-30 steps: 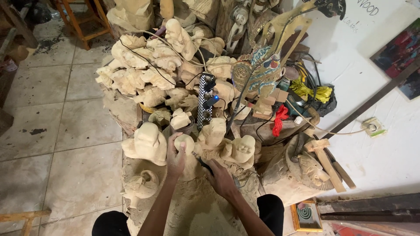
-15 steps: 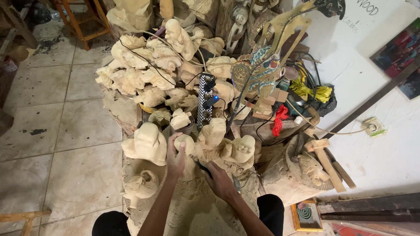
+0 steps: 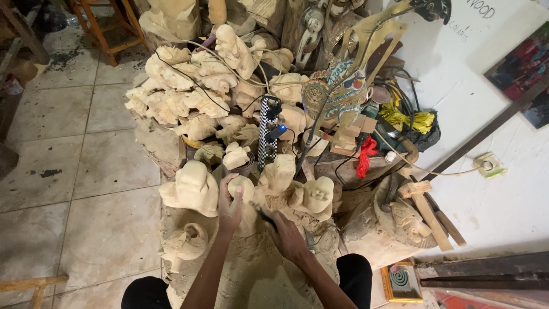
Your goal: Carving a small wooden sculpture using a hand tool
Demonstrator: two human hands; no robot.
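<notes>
Item, unchanged since a second ago: I see left hand (image 3: 230,207) gripping the small pale carving (image 3: 242,187); right hand (image 3: 287,236) closed round a dark tool (image 3: 262,213), carving continuing.

The right hand (image 3: 290,237) has edged slightly toward the lower right of the frame, drawing its dark carving tool (image 3: 262,213) a little away from the small pale carving (image 3: 243,189). The left hand (image 3: 229,206) has shifted barely upward against that carving.

Tiled floor (image 3: 68,171) bears pale wooden carvings (image 3: 189,97).
</notes>
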